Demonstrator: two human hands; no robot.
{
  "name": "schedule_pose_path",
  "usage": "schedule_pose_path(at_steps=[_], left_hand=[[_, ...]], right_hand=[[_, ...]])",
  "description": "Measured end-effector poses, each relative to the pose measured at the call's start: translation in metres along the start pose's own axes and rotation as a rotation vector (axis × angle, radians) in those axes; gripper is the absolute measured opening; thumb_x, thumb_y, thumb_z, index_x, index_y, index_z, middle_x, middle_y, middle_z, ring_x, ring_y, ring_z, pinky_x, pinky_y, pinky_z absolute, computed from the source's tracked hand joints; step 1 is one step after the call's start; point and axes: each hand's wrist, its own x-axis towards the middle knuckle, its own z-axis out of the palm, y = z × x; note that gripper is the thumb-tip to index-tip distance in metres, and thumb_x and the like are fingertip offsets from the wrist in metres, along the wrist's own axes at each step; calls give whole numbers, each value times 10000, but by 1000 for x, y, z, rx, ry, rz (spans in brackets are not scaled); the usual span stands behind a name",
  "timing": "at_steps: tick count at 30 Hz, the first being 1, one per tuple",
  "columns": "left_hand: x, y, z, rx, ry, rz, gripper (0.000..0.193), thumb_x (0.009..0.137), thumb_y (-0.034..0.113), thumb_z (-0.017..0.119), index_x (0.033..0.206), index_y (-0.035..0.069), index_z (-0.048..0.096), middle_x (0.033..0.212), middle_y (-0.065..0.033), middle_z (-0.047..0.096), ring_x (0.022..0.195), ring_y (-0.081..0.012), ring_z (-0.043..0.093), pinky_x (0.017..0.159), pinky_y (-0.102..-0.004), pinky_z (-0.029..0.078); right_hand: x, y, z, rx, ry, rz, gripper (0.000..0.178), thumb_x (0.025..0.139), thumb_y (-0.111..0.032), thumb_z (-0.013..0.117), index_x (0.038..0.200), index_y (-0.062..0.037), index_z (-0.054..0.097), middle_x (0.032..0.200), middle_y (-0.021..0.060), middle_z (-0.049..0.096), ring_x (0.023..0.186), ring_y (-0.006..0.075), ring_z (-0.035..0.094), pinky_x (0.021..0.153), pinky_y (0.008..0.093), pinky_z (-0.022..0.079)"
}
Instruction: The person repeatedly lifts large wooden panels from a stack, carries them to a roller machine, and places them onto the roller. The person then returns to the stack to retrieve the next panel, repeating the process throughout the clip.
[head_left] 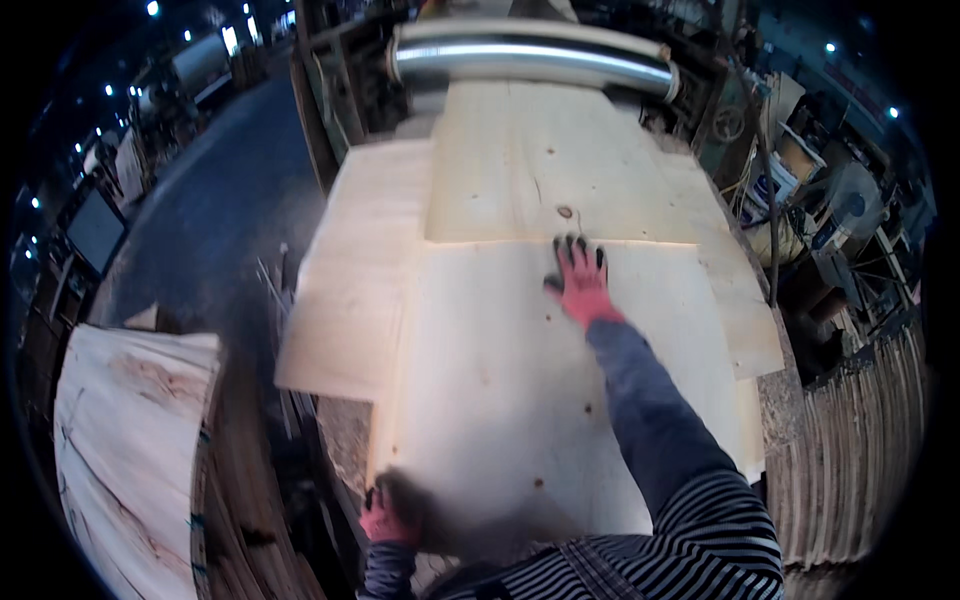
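Left fingers (379, 493) blurred — hold on wood sheet (490, 340) unclear; stack at right (845, 470) — partly cut off.

Worn on my head, the left fisheye camera looks down and forward, close above the pale, flat wooden sheets (500, 330) before me, its wide view reaching to a long, shiny silver metal roller (530, 57).

Matt wood sheet (500, 340), apparently smooth; glossy metal roller (535, 60).
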Motion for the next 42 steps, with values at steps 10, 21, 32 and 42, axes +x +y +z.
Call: schedule_pose_path(at_steps=[10, 21, 32, 42], left_hand=[[35, -34, -7, -490, -240, -148, 609, 700, 326, 574, 1224, 92, 371, 962, -167, 566, 876, -349, 542, 777, -402, 433], [33, -13, -65, -388, -267, 44, 582, 688, 320, 604, 1203, 130, 412, 962, -152, 570, 931, -290, 535, 803, -370, 420], [17, -10, -63, -302, -121, 102, 542, 702, 337, 584, 1195, 171, 433, 996, -138, 571, 895, -285, 558, 782, -362, 433], [23, -9, -59, -518, -66, 108, 522, 697, 196, 622, 1181, 113, 444, 1003, -156, 563, 907, -265, 562, 773, -329, 445]], right_hand=[[-232, -67, -129, 333, -175, -212, 587, 763, -354, 533, 1232, -47, 359, 1220, 191, 375, 1153, 336, 331, 982, 457, 212], [-390, -93, -160, 225, -226, -10, 674, 692, -466, 579, 1139, 18, 433, 1175, 239, 388, 1139, 383, 323, 980, 518, 164], [-409, -97, -125, 118, -293, 38, 718, 620, -550, 587, 1118, -45, 477, 1151, 253, 387, 1089, 436, 326, 934, 564, 175], [-414, -95, -120, 178, -176, 6, 652, 697, -501, 543, 1158, -48, 454, 1175, 263, 377, 1120, 446, 298, 959, 573, 111]])
